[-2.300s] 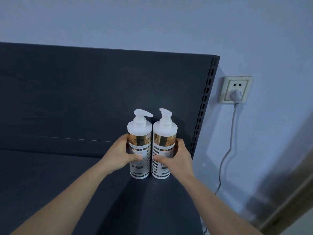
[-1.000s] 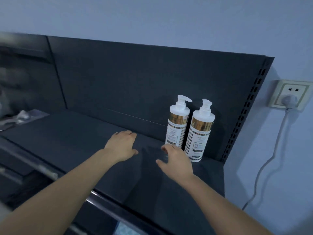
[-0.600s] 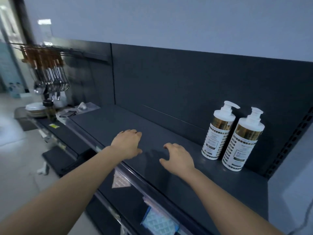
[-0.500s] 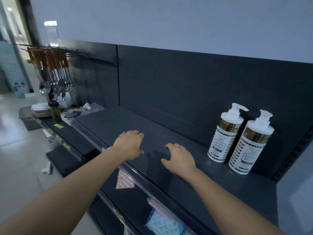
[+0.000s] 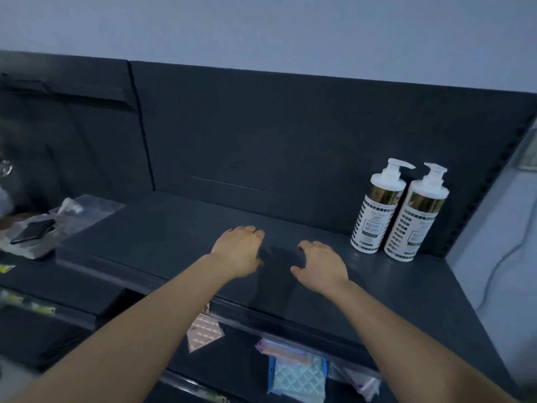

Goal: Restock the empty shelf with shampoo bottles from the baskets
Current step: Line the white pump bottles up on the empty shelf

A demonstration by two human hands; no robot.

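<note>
Head view shows a dark grey metal shelf [image 5: 174,225]. Two tall white plastic shampoo bottles with gold bands and pump tops stand upright at its far right end, just beside each other: the left bottle [image 5: 374,210] and the right bottle [image 5: 414,222].

The left hand [image 5: 239,253] and the right hand [image 5: 321,264] are low over the middle of the shelf. Both hold nothing. Their fingers are loose, a little bent and spread apart. I cannot tell if they touch the shelf. The bottles are at about 2 o'clock from the right hand, near it but apart.

No basket shows here, so I think the step now is to go and get more bottles.

To do it well, take one bottle in each hand. Hold the fat round body, not the thin pump top, which may turn or slip. Set each new bottle down flat, at the 9 o'clock side of the left bottle, close to the back wall. Turn the labels to the front like the first two. Put them down softly so the row does not tip. A flat black phone [image 5: 33,230] lies far off at 9 o'clock; leave it there.
</note>
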